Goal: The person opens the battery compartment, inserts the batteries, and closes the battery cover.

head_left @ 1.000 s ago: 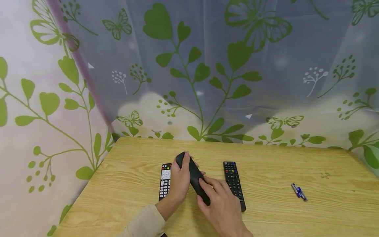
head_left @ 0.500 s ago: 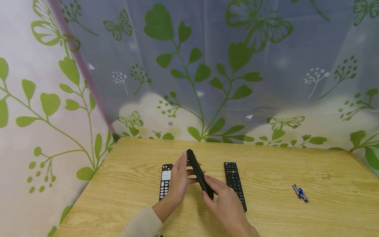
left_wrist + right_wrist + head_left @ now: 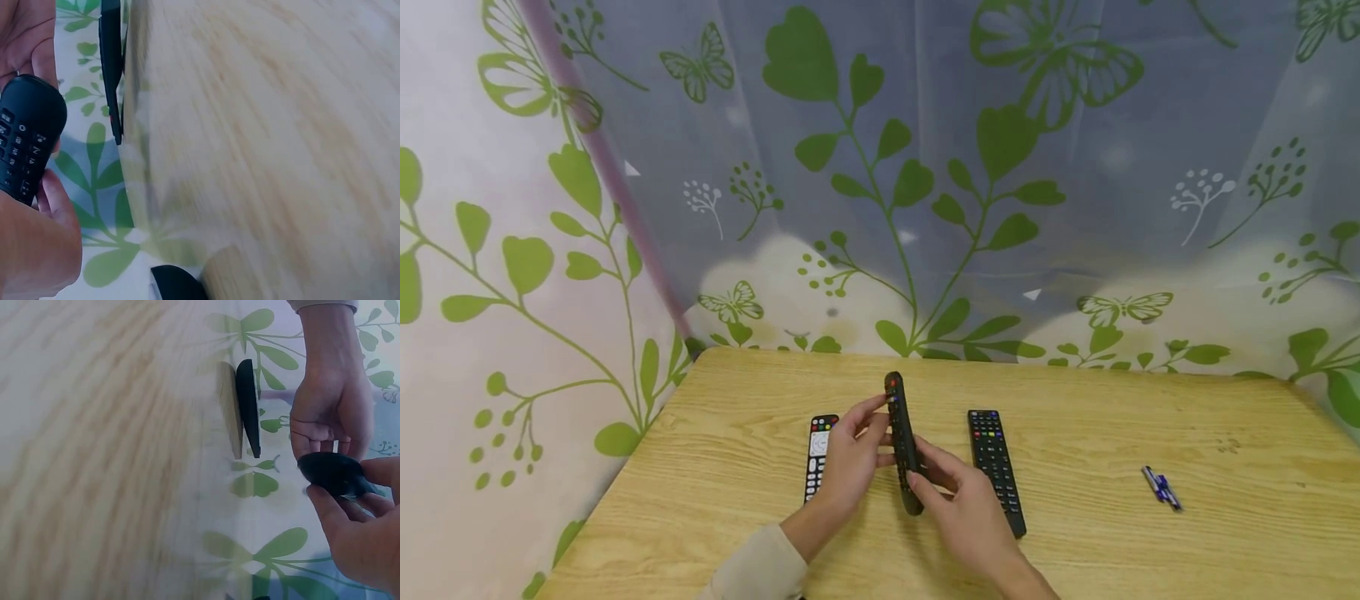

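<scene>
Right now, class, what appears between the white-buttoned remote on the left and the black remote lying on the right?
A third remote, held up in the right hand, with the left hand alongside; the head view shows this.

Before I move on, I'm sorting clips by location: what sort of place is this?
Probably an indoor tabletop workspace, though the wider room isn't shown. The wood-grain table, the patterned hanging cloth behind it and the black remote control held above the tabletop suggest so.
</scene>
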### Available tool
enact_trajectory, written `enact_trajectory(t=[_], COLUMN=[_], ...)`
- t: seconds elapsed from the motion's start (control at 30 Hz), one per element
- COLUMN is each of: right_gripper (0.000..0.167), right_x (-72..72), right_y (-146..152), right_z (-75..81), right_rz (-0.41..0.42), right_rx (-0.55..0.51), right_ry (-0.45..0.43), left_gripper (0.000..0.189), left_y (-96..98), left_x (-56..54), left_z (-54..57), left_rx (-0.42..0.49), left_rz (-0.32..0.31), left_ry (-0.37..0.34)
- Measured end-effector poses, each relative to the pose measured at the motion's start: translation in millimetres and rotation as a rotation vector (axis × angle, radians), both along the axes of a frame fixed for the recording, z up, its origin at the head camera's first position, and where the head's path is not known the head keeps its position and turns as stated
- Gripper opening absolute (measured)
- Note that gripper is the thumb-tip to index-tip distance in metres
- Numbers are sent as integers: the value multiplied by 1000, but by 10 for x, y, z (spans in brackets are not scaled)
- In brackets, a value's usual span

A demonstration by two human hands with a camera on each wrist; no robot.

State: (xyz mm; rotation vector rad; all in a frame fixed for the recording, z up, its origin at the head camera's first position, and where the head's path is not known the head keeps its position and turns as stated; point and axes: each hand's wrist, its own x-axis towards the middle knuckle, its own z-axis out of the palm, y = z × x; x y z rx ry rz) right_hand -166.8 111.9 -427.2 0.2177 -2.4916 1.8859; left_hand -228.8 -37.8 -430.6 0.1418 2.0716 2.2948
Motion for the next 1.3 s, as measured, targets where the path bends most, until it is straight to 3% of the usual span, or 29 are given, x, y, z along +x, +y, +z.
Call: enact_trajectory(t=[0.3, 0.47, 0.77, 1.1, 1.3], right_gripper=[45, 45, 44, 44, 42], right_x=[-73, -101, -145, -185, -221], right_y=[-7, -8, 3, 8, -14], right_z=[-63, -103, -141, -166, -211], right_rz=[-30, 13, 65, 97, 116], right_rx=[-100, -124, -11, 54, 88], right_ry=[-78, -118, -121, -158, -205], left_gripper=[34, 34, 31, 33, 34], left_y=[-64, -82, -63, -131, -146], left_x=[-33, -33, -55, -114, -125], left_z=[-81, -127, -172, -155, -163], left_rx=[-10, -33, -165, -323, -391], left_rz=[4, 4, 95, -8, -34], left_ry=[-42, -62, -66, -133, -158])
